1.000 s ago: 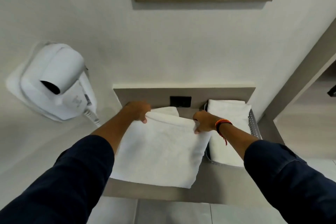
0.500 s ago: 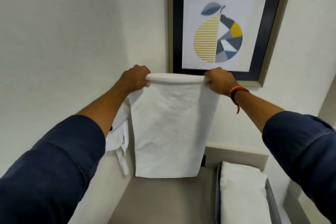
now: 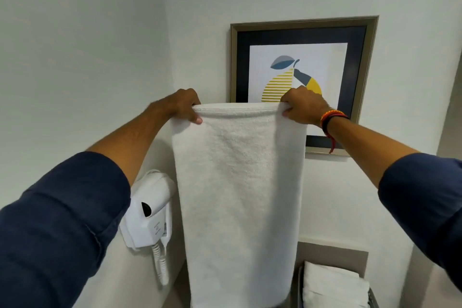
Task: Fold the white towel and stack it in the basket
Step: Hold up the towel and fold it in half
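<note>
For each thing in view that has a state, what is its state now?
white towel: held up by its top edge, hanging straight down
left hand: gripping the top left corner
right hand: gripping the top right corner
hair dryer: docked in its wall holder
folded towels: lying in the basket
framed picture: hanging on the wall

White towel, navy sleeves, white hairdryer, yellow-striped pear print, orange-red bracelet

Lighting soft, even, fairly bright; faint shadows only. No glare. Slightly soft focus overall, wide-angle bending at edges, sleeves stretched.
</note>
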